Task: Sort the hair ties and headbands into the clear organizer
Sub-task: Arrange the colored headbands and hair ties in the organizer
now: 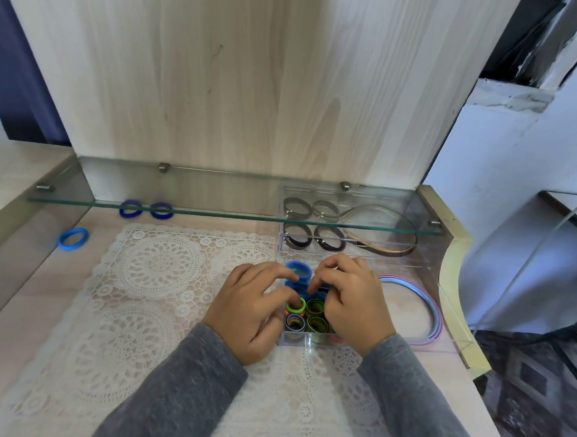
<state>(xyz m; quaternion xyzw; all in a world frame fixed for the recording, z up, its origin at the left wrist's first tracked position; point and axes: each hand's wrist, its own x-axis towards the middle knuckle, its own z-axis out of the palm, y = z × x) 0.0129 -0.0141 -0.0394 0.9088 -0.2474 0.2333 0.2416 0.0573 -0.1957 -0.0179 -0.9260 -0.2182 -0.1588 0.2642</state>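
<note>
Curled fingers of left hand [253, 313] and right hand [349, 301] apparently pinch a blue hair tie [298, 272] into the clear organizer [305, 342]. Beyond them, black ties [328, 238] and headbands [399, 226] are filed; three loose blue ties [130, 208] remain far left.

Blue ties [297, 263] (half behind hands [253, 304])

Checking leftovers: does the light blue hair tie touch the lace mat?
Apart: head view shows bare tabletop between the light blue hair tie and lace mat.
</note>
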